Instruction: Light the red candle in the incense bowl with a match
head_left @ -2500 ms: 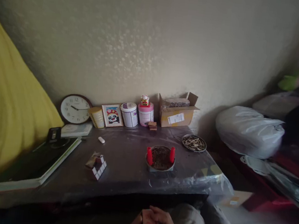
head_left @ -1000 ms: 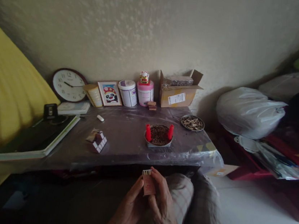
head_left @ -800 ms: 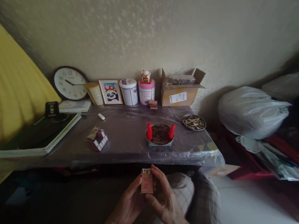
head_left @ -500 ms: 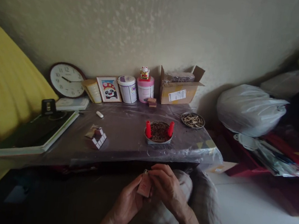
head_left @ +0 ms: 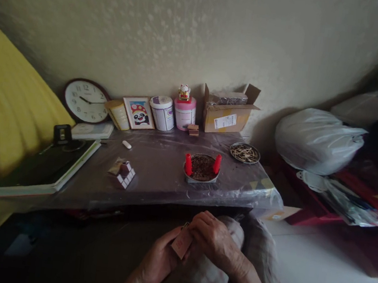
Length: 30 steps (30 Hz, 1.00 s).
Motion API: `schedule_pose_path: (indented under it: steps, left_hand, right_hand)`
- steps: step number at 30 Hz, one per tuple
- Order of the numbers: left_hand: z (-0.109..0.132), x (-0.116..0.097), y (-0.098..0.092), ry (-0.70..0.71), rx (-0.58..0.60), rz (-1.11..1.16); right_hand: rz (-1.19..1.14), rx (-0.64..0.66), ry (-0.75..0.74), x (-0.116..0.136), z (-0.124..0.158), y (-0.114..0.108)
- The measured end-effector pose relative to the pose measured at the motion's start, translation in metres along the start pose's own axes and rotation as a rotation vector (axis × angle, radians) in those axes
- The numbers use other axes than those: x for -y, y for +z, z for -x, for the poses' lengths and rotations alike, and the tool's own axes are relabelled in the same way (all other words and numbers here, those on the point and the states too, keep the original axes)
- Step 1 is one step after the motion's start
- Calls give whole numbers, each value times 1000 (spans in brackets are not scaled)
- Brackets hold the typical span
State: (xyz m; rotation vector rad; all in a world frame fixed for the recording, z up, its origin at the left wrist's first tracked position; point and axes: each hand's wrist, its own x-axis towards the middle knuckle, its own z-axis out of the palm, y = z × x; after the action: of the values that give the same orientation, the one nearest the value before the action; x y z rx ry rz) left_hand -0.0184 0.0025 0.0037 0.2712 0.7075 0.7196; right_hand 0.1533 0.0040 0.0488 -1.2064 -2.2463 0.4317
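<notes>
A small pinkish-brown matchbox (head_left: 182,242) with red print is held over my lap, below the table's front edge. My left hand (head_left: 161,258) grips it from the left, thumb along its side. My right hand (head_left: 213,242) bends over the box's upper right end with its fingers together. Its fingertips are hidden, so I cannot tell what they pinch. Just beyond the hands, a tin of dark grains (head_left: 202,168) stands on the table with a red candle (head_left: 189,165) at its left and another red candle (head_left: 217,164) at its right.
On the plastic-covered table (head_left: 159,156) are a dish of matchsticks (head_left: 244,153), a puzzle cube (head_left: 125,175), a small white object (head_left: 126,144) and a large dark book (head_left: 46,163). A clock (head_left: 86,100), picture frame (head_left: 139,113), canisters (head_left: 162,113) and carton (head_left: 226,116) line the wall.
The matchbox has tilted and dropped slightly. My right hand's fingers, straighter before, have curled in over its top end. Things on the table have not moved.
</notes>
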Motion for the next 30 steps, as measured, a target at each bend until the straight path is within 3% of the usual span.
schedule_pose_path:
  steps: [8,14,30]
  left_hand:
    - [0,-1,-7,7,63,-47]
    - [2,-2,-6,-12,42,-47]
    - [1,-2,-1,4,48,-75]
  right_hand:
    - [81,102,-49,-2,-3,-2]
    - [96,101,-94,-5,-2,-3]
    - [52,147,-9,-3,-3,-13]
